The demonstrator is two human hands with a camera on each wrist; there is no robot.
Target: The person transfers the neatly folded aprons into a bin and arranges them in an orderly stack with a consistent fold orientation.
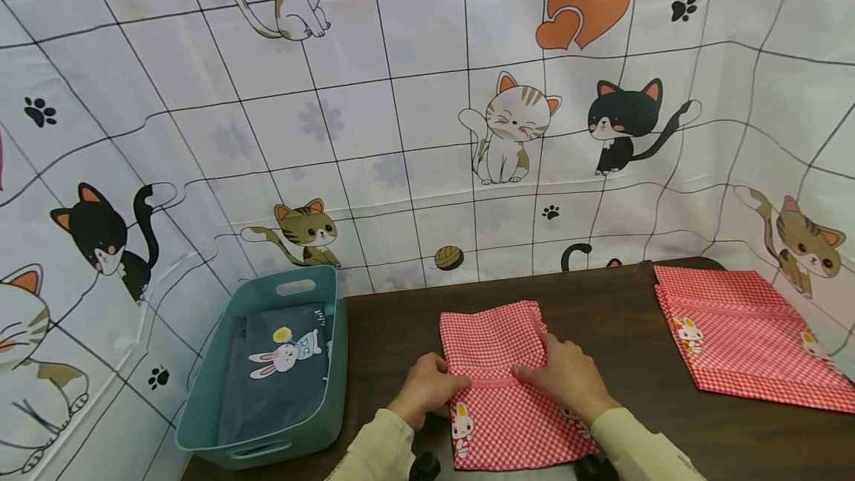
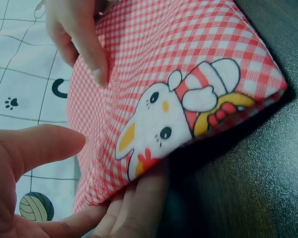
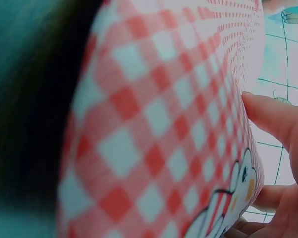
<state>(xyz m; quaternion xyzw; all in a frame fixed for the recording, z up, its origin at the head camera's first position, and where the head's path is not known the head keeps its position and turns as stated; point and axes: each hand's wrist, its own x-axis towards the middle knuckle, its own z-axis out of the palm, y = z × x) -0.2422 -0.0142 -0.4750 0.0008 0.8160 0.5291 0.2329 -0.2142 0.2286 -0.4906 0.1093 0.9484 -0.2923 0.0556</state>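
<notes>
In the head view a folded red-and-white gingham cloth (image 1: 501, 421) with rabbit prints lies on the dark table in front of me. My left hand (image 1: 427, 390) holds its left edge, thumb above and fingers tucked beneath, as the left wrist view shows of the cloth (image 2: 154, 59). On the opposite edge my right hand (image 1: 568, 377) grips the cloth with the thumb on top. Some of the right fingers are hidden behind the fabric (image 3: 154, 129) in the right wrist view. A seam crosses the cloth between both thumbs.
To the left stands a green plastic basket (image 1: 337, 384) holding folded dark-blue fabric (image 1: 280, 407) with a rabbit print. Another red gingham cloth (image 1: 748, 332) lies at the table's right. A white cat-print sheet (image 1: 414, 125) hangs behind the wooden table (image 1: 394, 318).
</notes>
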